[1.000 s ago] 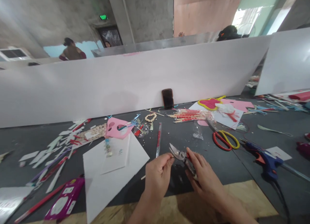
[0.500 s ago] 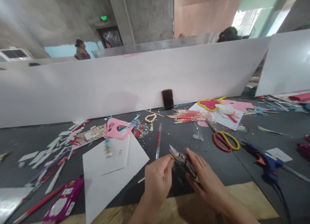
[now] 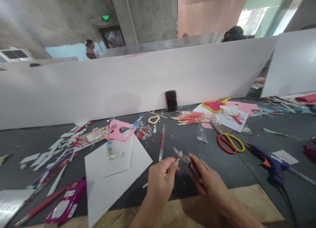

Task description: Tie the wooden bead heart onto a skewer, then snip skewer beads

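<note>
My left hand point(image 3: 161, 178) is closed in a pinch round a thin wooden stick point(image 3: 145, 185). One end of the stick pokes out to the left below the fist, and the middle is hidden by my fingers. Wrapped round the handles of the pruning shears point(image 3: 185, 159) is my right hand point(image 3: 207, 177). The blades point up and left, close together, right beside my left fingertips. A small pale piece shows at the blades, too small to make out clearly. Behind my hands lies a narrow red strip in clear wrapping point(image 3: 162, 143).
Red and yellow handled scissors point(image 3: 230, 143) and a blue glue gun point(image 3: 275, 170) lie on the right. Bundled sticks point(image 3: 194, 118) and a phone point(image 3: 171, 100) are near the white board point(image 3: 138, 86). White sheets point(image 3: 103, 191) and a purple packet point(image 3: 67, 203) are on the left.
The shears' blades have come together at my left fingertips. My left hand has shifted very slightly right. In the background a person has moved to the right.
</note>
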### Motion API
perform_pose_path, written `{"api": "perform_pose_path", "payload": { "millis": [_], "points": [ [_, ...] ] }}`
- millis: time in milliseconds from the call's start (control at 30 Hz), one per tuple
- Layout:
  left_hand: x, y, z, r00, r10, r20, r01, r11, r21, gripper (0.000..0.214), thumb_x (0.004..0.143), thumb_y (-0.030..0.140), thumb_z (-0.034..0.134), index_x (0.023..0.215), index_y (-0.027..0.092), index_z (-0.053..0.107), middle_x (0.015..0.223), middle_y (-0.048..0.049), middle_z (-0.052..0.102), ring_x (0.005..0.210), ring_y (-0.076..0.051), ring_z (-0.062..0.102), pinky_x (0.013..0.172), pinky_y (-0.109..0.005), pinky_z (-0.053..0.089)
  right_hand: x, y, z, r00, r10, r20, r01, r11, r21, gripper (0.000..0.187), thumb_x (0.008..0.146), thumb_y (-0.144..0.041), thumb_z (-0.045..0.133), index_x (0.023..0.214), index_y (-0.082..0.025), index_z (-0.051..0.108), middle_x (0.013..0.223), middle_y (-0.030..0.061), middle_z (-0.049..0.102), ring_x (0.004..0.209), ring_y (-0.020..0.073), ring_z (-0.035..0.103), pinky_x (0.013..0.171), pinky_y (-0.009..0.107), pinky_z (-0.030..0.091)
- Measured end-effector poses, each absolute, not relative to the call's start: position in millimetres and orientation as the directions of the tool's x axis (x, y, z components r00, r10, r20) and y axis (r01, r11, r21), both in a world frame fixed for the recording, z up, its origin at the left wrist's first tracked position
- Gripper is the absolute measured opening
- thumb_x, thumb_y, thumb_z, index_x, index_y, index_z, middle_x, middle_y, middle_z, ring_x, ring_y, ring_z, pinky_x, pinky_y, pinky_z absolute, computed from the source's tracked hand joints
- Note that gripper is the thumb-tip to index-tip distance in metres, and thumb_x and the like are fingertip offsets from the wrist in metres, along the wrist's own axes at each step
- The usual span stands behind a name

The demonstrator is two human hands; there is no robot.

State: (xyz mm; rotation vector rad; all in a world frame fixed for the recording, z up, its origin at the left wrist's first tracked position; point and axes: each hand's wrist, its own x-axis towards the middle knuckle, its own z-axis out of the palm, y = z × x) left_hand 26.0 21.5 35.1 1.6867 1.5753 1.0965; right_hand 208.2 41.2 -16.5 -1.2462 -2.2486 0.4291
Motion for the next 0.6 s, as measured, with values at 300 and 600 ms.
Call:
{"api": "perform_pose_path", "payload": {
  "millis": [300, 600],
  "points": [
    [14.2, 33.6, 26.4, -0.054, 0.988, 0.144, 0.582, -0.086, 0.809, 0.03, 0.089, 0.038, 0.043, 0.09, 0.021, 0.068, 0.075, -0.0012, 0.07, 0.063, -0.013, 0.06, 0.058, -0.02, 0.042, 213.7, 48.6, -17.8, -0.391, 0.886, 0.249, 0.798, 0.461, -0.387, 0.05, 0.09, -0.025, 0.036, 0.14, -0.022, 0.034, 0.116, 0.0115, 0.059, 0.102, 0.022, 0.059, 0.079, 0.034, 0.052],
    [7.9, 51.2, 1.1, -0.022, 0.925, 0.379, 0.727, -0.245, 0.641, 0.024, 0.089, 0.025, 0.043, 0.092, 0.021, 0.066, 0.086, -0.0045, 0.071, 0.077, -0.016, 0.064, 0.07, -0.024, 0.048, 246.8, 85.3, -13.6, -0.421, 0.898, 0.124, 0.905, 0.426, -0.012, 0.043, 0.082, -0.018, 0.049, 0.125, -0.016, 0.055, 0.116, 0.0145, 0.06, 0.099, 0.0318, 0.056, 0.076, 0.047, 0.05]
  ]
}}
